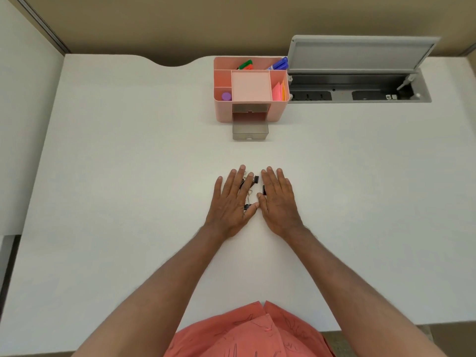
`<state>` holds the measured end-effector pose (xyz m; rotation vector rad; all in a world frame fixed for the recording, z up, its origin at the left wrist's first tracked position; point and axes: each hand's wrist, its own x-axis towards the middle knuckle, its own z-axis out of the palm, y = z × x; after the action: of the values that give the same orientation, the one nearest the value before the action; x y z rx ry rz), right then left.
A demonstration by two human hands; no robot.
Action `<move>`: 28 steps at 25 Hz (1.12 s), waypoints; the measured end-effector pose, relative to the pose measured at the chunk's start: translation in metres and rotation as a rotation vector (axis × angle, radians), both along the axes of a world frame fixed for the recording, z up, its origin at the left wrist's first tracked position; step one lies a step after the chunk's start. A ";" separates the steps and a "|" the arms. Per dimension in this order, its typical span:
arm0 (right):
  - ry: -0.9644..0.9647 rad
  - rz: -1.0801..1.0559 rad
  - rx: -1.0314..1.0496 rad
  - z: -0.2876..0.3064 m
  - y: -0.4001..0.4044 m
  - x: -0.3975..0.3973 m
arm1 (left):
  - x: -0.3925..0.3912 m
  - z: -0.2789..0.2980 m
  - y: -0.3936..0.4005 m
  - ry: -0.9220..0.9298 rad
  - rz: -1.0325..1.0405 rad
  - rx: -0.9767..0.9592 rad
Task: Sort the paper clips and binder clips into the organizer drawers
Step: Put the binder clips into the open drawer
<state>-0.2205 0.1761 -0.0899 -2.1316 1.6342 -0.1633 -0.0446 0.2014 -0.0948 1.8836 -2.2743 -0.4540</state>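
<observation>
While both palms lie flat on the white desk (103,176), the left hand (233,202) and the right hand (279,200) sit side by side near its middle, fingers straight and spread a little, thumbs almost touching; neither hand grips anything. The small pile of clips lies under and between them; a black binder clip (255,179) shows just beside the left index finger, another black one (264,189) peeps out at the inner edge of the right hand, and a third (246,206) lies by the left thumb; thin wire paper clips (249,192) can be made out between the left fingers, though how many I cannot tell.

Well beyond the hands, towards the far edge of the desk, stands the pink organizer (221,109); its lower smoky-grey drawer (250,131) is pulled out towards the person, while the upper drawer (251,108) sits pushed in. In the top compartments are coloured markers (279,64) at the back, a purple cap-like object (226,96) at the left, and pink and orange notes (278,92) at the right. Just beside the organizer on the right, a grey cable hatch (360,51) in the desk stands with its lid up.
</observation>
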 end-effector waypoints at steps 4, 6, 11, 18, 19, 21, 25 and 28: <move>0.069 0.017 -0.050 0.015 0.002 -0.010 | 0.002 0.007 0.015 0.108 0.197 0.038; 0.170 0.013 -0.097 0.023 0.008 -0.011 | -0.002 0.009 0.025 0.054 0.256 0.073; 0.139 -0.067 -0.034 0.031 0.020 -0.003 | -0.011 0.023 0.029 0.154 0.265 0.046; -0.134 -0.199 0.089 0.043 0.016 -0.007 | -0.006 0.036 0.020 0.340 0.324 0.147; -0.163 -0.225 0.123 0.046 0.015 -0.008 | -0.004 0.037 0.018 0.356 0.333 0.163; -0.189 -0.261 0.188 0.052 0.013 -0.009 | -0.002 0.039 0.017 0.399 0.359 0.191; -0.076 -0.206 0.223 0.062 0.009 -0.003 | 0.000 0.038 0.017 0.511 0.440 0.229; 0.042 -0.135 0.213 0.065 0.010 0.000 | 0.004 0.040 0.014 0.600 0.524 0.278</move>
<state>-0.2202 0.1861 -0.0246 -1.8791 1.7365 0.0149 -0.0411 0.2151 -0.0548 2.0004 -1.3364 -1.1026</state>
